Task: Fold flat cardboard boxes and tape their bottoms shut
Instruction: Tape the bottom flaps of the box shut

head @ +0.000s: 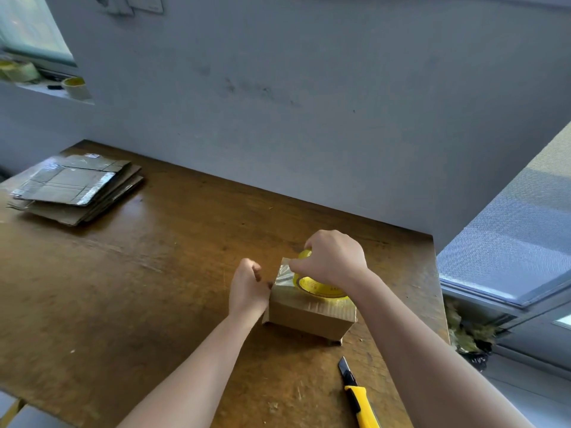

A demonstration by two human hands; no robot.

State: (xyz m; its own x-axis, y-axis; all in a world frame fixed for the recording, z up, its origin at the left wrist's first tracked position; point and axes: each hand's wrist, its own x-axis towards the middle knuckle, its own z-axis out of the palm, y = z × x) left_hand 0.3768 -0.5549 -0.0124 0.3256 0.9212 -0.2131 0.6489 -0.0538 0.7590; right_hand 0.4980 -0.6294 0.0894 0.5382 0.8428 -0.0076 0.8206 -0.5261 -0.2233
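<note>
A small folded cardboard box (310, 316) stands on the wooden table (154, 273), right of centre, with shiny clear tape across its top face. My right hand (333, 257) is closed over a yellow tape roll (318, 287) that rests on the box's top. My left hand (248, 287) presses against the box's left side, fingers curled, at the loose tape end by the box's edge. A stack of flat cardboard boxes (77, 188) lies at the table's far left.
A yellow and black utility knife (358, 396) lies on the table near the front right edge. A grey wall runs behind the table. Tape rolls (75, 86) sit on the window ledge at upper left. The table's right edge drops off beside a window.
</note>
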